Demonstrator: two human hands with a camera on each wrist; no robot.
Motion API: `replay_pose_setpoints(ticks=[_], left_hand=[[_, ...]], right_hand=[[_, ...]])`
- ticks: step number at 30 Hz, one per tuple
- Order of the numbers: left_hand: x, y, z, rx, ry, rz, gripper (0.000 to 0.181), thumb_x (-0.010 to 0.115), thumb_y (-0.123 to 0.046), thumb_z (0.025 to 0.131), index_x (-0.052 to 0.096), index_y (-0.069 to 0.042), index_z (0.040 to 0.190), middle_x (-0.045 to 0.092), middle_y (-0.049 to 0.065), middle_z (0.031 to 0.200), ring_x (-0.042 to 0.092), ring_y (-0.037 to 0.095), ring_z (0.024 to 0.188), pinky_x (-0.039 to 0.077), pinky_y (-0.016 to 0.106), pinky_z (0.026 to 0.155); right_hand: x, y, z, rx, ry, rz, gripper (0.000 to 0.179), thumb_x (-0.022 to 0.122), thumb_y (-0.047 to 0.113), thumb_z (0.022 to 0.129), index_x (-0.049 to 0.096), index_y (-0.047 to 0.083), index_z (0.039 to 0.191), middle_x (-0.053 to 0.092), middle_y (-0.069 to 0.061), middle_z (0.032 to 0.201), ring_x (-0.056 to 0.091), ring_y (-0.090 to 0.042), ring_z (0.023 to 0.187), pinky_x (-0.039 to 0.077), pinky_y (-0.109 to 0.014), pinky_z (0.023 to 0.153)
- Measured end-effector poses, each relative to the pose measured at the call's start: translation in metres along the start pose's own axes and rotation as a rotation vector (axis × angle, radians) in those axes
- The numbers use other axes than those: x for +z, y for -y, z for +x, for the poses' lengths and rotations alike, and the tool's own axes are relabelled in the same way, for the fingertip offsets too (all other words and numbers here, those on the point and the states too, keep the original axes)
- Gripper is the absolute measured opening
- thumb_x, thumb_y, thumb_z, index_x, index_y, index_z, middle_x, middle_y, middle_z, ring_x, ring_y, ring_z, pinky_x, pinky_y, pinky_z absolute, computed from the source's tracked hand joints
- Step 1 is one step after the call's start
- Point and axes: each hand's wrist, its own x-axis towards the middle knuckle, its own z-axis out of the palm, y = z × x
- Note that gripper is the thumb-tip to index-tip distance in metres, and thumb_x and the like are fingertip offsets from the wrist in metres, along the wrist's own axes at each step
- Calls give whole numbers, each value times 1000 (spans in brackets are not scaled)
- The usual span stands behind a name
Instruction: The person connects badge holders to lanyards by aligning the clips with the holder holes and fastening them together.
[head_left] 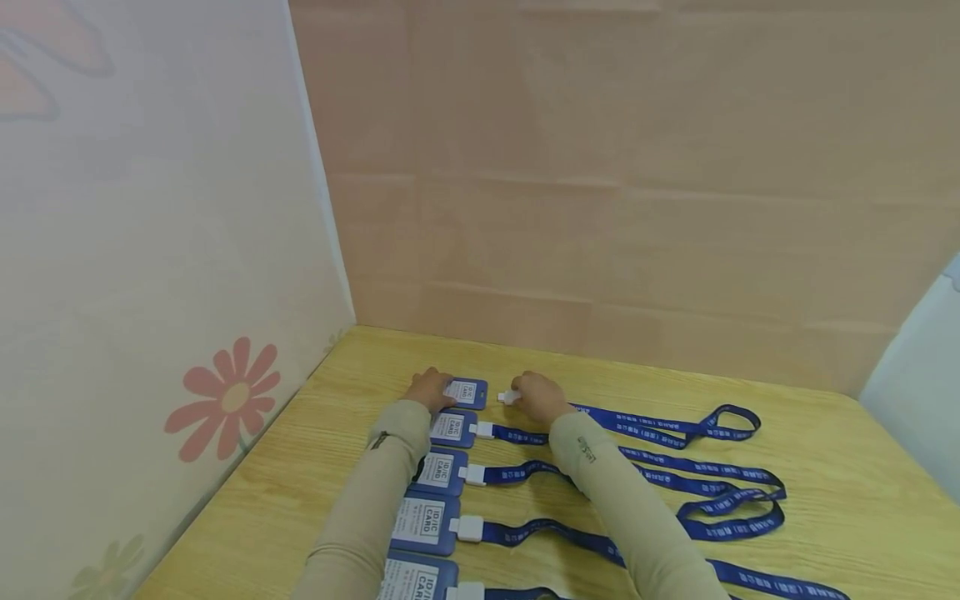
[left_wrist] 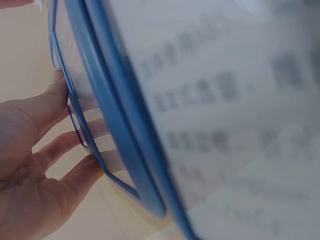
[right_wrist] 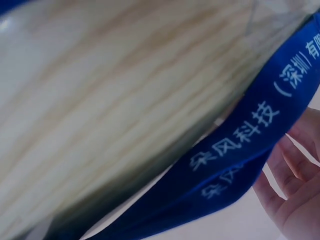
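Observation:
My left hand grips the left end of the farthest badge holder, a blue-framed case with a white ID/IC card face, lying on the table. In the left wrist view, the thumb and fingers of the left hand are at the edges of a blue-rimmed holder. To its right, my right hand pinches the white clip of a blue lanyard; a gap separates clip and holder. Blue strap with white lettering passes near the right hand in the right wrist view.
Several more badge holders lie in a column toward me, white clips joined to them and blue straps stretching right. The wooden table meets a flowered wall covering at left and a brown backdrop behind.

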Motion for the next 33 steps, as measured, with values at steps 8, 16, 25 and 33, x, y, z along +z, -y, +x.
replay_pose_setpoints(ticks=[8, 16, 25, 33], left_hand=[[0, -4, -2, -16, -5, -18, 49, 66, -19, 86, 52, -9, 132, 52, 14, 127, 45, 31, 114, 37, 47, 103], [-1, -8, -6, -21, 9, -13, 49, 66, -19, 87, 52, -10, 133, 51, 13, 127, 44, 30, 113, 38, 46, 103], [2, -4, -1, -7, -1, -1, 49, 66, -21, 86, 53, -9, 132, 52, 13, 127, 45, 30, 110, 39, 46, 101], [2, -6, -1, -7, -1, 3, 49, 67, -20, 85, 53, -9, 132, 52, 14, 127, 45, 31, 111, 39, 47, 101]], right_hand=[[-1, 3, -1, 30, 17, 50, 24, 67, 13, 85, 64, 12, 109, 66, -9, 105, 62, -20, 91, 51, -38, 84], [0, 6, -2, 7, 5, 56, 18, 67, 11, 85, 66, 14, 103, 68, -8, 105, 63, -21, 92, 51, -38, 84], [2, 7, -3, -8, -14, 71, 19, 63, 10, 87, 66, 14, 106, 68, -9, 107, 63, -23, 96, 51, -40, 86], [1, 8, -4, -17, -20, 55, 21, 62, 9, 88, 68, 14, 108, 68, -7, 107, 63, -24, 100, 50, -40, 89]])
